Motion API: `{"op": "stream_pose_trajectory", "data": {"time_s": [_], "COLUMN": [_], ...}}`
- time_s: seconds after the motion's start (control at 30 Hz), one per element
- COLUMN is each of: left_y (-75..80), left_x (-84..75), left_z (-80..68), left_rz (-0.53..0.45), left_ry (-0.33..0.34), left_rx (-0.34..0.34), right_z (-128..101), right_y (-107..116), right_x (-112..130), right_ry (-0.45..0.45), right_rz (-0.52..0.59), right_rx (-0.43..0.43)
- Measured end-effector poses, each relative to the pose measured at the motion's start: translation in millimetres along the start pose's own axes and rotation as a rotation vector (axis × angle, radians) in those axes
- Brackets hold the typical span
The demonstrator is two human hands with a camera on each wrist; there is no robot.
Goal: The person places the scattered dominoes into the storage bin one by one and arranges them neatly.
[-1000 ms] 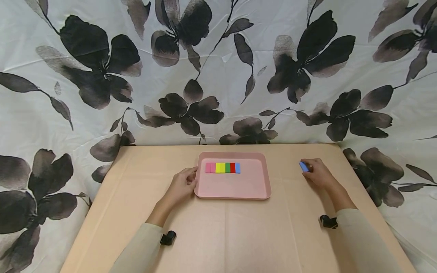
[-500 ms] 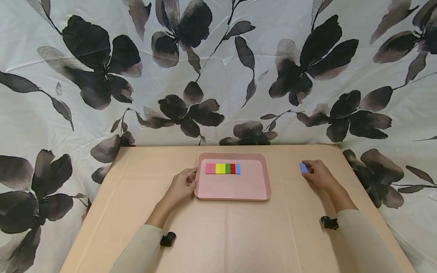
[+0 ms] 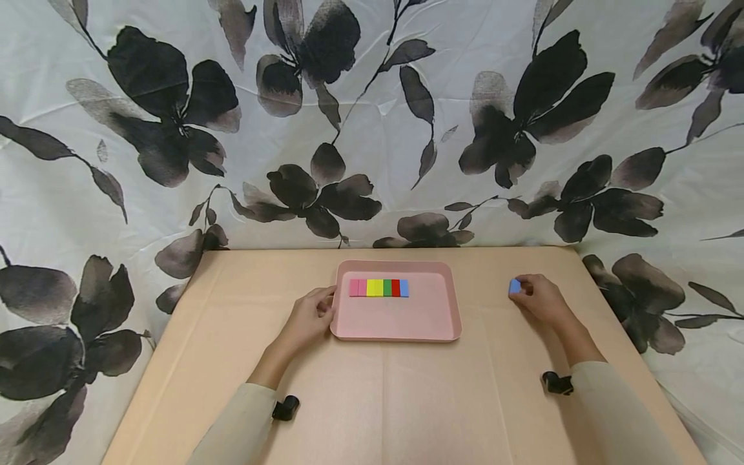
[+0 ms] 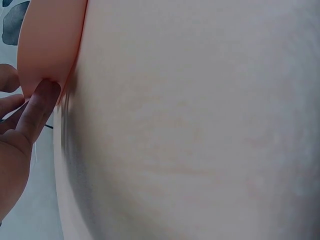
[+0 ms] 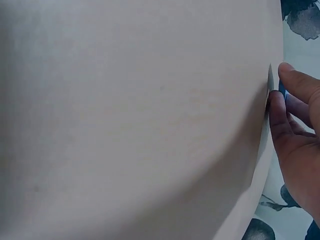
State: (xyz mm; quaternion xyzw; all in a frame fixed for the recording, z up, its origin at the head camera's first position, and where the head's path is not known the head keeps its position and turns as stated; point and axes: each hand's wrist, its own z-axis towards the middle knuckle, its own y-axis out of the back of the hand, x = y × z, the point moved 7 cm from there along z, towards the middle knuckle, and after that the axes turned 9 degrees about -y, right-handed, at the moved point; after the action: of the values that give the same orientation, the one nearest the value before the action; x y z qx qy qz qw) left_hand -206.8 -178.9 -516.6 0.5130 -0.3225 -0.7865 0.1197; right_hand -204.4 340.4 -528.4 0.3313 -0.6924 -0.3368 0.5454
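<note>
A pink rectangular tray lies near the table's far edge. Several small coloured blocks form a straight row in its upper left part, running from pink through yellow, green and red to blue. My left hand holds the tray by its left rim; in the left wrist view its thumb lies against the tray's outer wall. To the right of the tray, my right hand pinches a small blue block between thumb and fingers. In the right wrist view the fingers mostly hide that block.
The table has a light tan cover with faint creases. A white cloth with dark flowers hangs behind it and along both sides. Each wrist wears a small black camera, one left and one right.
My right hand has turned the blue block from slanted to more upright and shifted very slightly left. The left hand and the tray have stayed put.
</note>
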Motion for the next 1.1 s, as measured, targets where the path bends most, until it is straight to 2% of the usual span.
{"op": "stream_pose_trajectory", "data": {"time_s": [0.13, 0.6, 1.1], "left_y": [0.3, 0.1, 3.6], "left_x": [0.1, -1.6, -3.4], "left_z": [-0.2, -2.0, -9.1], "left_rz": [-0.003, -0.014, -0.013], "left_ry": [0.011, 0.020, -0.012], "left_rx": [0.008, 0.009, 0.015], "right_z": [-2, -2, -20], "right_y": [0, -1, -13], "right_x": [3, 36, 96], "right_ry": [-0.024, 0.034, 0.113], "right_rz": [0.023, 0.076, 0.083], "right_rx": [0.006, -0.054, -0.063]}}
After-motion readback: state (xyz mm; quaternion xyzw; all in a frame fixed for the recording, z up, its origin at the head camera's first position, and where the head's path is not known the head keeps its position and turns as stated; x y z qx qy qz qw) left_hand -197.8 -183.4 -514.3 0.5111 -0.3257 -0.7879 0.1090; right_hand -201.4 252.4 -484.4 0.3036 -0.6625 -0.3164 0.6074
